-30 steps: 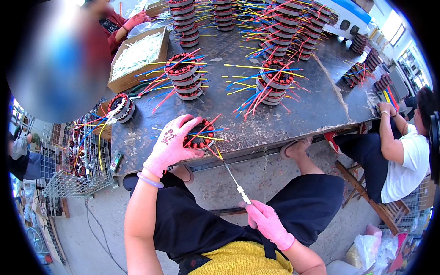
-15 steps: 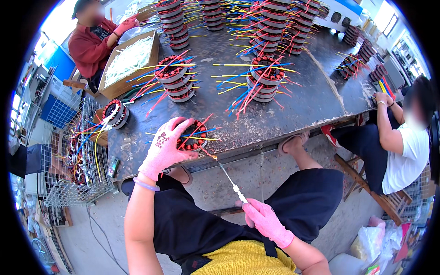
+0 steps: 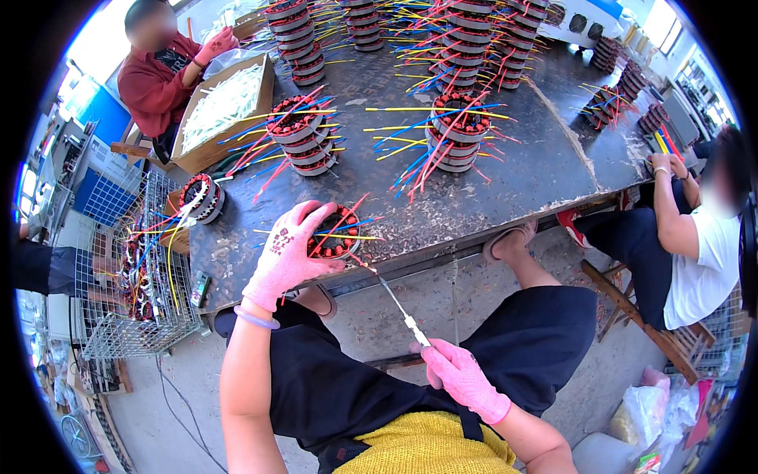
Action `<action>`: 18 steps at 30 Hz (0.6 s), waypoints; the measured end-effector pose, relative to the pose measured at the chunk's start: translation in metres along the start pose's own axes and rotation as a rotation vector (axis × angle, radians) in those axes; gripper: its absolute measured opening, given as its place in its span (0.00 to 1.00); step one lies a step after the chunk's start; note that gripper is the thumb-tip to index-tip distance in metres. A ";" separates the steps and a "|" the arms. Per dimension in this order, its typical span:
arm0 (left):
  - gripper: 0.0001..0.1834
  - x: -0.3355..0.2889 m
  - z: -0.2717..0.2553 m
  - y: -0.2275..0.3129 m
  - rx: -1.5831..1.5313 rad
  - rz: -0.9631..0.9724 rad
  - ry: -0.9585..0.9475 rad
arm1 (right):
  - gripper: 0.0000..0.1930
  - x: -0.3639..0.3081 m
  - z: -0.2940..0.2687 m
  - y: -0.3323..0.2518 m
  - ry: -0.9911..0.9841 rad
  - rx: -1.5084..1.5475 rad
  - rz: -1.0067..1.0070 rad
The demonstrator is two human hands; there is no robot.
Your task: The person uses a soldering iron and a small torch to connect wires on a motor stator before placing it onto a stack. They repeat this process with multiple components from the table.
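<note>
At the table's near edge, my left hand (image 3: 289, 254), in a pink glove, is closed round a motor stator (image 3: 335, 250) with red insulation inside and red, blue and yellow leads. My right hand (image 3: 464, 378), gloved likewise, grips a slim tool (image 3: 402, 308) with a pale handle and a thin metal shaft. The tool slants up and left. Its tip meets, or nearly meets, the end of a thin reddish lead (image 3: 362, 263) beside the stator; contact is too small to tell.
Stacked stators (image 3: 302, 136) stand on the dark table (image 3: 347, 170), with another stack (image 3: 456, 134) to the right. A single stator (image 3: 201, 197) sits at the left edge. A wire basket (image 3: 130, 336) is below left. Co-workers sit beyond a box (image 3: 225, 107) of white strips and at the right.
The tool and my right hand have shifted slightly right and down, its tip a little lower. My left hand still holds the stator. The view has moved slightly.
</note>
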State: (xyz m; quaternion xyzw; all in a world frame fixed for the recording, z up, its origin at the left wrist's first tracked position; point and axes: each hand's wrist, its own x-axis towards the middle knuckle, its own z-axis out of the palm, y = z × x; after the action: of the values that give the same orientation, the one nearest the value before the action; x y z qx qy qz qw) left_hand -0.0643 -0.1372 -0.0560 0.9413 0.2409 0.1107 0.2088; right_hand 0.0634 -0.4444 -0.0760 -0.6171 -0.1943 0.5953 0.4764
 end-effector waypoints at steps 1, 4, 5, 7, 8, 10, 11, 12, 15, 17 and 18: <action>0.49 0.000 0.001 0.000 0.001 -0.005 -0.001 | 0.17 0.001 -0.001 0.002 -0.006 -0.011 -0.007; 0.49 0.000 -0.001 0.000 -0.002 -0.009 -0.009 | 0.17 0.002 -0.001 0.005 -0.006 -0.006 -0.030; 0.49 0.000 -0.002 0.000 -0.004 -0.008 -0.012 | 0.17 0.002 -0.001 0.005 -0.004 0.002 -0.038; 0.49 0.000 -0.001 0.000 -0.004 -0.012 -0.015 | 0.17 0.001 0.000 0.006 0.005 0.017 -0.021; 0.49 0.000 -0.001 0.001 -0.004 -0.013 -0.017 | 0.17 0.001 -0.001 0.005 0.010 0.024 -0.013; 0.49 0.000 -0.002 0.001 -0.003 -0.015 -0.019 | 0.17 0.000 -0.001 0.002 0.008 -0.025 -0.030; 0.49 0.000 -0.002 0.001 -0.003 -0.015 -0.021 | 0.17 0.000 -0.001 0.001 0.007 -0.049 -0.038; 0.49 0.000 -0.002 0.000 -0.003 -0.015 -0.020 | 0.17 0.000 -0.001 0.002 0.006 -0.055 -0.049; 0.49 0.000 -0.002 0.000 -0.003 -0.013 -0.017 | 0.17 0.001 0.000 0.005 -0.002 -0.044 -0.056; 0.49 0.000 -0.002 -0.001 -0.002 -0.014 -0.012 | 0.17 0.002 0.001 0.003 -0.011 -0.004 -0.029; 0.49 0.000 -0.002 -0.001 -0.004 -0.008 -0.013 | 0.17 0.002 0.001 0.003 -0.005 0.002 -0.026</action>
State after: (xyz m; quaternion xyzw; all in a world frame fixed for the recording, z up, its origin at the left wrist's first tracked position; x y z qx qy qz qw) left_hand -0.0653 -0.1354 -0.0552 0.9406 0.2431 0.1044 0.2127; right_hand 0.0617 -0.4444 -0.0796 -0.6125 -0.2026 0.5910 0.4843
